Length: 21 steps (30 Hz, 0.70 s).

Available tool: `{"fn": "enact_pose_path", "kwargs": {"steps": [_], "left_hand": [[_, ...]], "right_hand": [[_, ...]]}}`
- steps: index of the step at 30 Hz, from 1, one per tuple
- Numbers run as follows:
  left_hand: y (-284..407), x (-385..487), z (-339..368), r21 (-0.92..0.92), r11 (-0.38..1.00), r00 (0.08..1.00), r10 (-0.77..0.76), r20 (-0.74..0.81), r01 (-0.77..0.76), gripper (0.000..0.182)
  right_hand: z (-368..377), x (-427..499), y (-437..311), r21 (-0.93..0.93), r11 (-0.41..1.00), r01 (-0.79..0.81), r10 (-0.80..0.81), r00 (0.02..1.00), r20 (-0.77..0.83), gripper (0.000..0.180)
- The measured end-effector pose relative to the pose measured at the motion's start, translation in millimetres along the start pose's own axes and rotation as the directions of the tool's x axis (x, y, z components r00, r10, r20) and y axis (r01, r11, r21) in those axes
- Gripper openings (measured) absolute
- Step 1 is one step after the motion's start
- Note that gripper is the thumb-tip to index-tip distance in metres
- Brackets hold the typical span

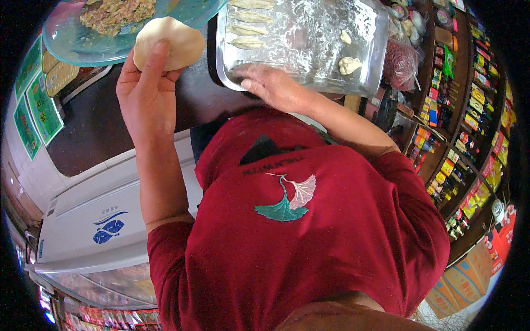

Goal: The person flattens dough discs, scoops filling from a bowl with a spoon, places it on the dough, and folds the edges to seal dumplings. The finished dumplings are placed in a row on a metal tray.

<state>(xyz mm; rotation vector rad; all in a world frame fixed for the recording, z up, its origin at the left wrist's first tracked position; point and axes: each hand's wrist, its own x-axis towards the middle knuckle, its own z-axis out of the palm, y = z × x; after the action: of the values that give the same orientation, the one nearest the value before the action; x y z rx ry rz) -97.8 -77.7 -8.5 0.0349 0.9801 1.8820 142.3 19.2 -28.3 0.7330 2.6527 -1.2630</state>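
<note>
My left hand (149, 91) pinches a round, flat dumpling wrapper (186, 43), thumb on top and fingers beneath. It is raised just in front of a teal glass bowl (58, 51) of minced-meat filling (118, 16). My right hand (275, 87) is over the near left corner of a metal tray (302, 62) dusted with flour; motion blurs its fingers, and nothing shows in them. Several folded dumplings (248, 30) lie in a column along the tray's left side. Two small dough lumps (350, 65) (345, 37) rest at its right.
Bowl and tray stand on a dark tabletop (95, 124). A white chest freezer (95, 207) is below left. Right of the tray are a plastic bag of red goods (401, 64) and shelves (459, 111) of packaged goods. Cardboard boxes (463, 285) sit at lower right.
</note>
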Motion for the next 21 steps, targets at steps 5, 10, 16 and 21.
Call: {"fn": "enact_pose_path", "kwargs": {"steps": [5,10,16,21], "left_hand": [[-3,0,2,0.02,0.999,0.999,0.025,0.022,-0.026,0.026],[-2,2,10,0.054,0.998,1.0,-0.009,-0.015,0.01,0.026],[-7,5,24,0.109,0.994,0.999,-0.012,-0.037,0.016,0.028],[-10,7,34,0.128,0.992,1.0,-0.022,-0.01,0.023,0.029]], "right_hand": [[-20,-25,24,0.126,0.969,-0.213,0.233,0.958,-0.167,0.034],[-67,-61,80,-0.311,0.628,-0.713,0.627,0.7,-0.342,0.035],[-36,-41,90,-0.377,0.741,-0.556,0.51,0.831,-0.223,0.027],[-36,-27,87,0.106,0.965,-0.24,0.258,0.941,-0.22,0.023]]}}
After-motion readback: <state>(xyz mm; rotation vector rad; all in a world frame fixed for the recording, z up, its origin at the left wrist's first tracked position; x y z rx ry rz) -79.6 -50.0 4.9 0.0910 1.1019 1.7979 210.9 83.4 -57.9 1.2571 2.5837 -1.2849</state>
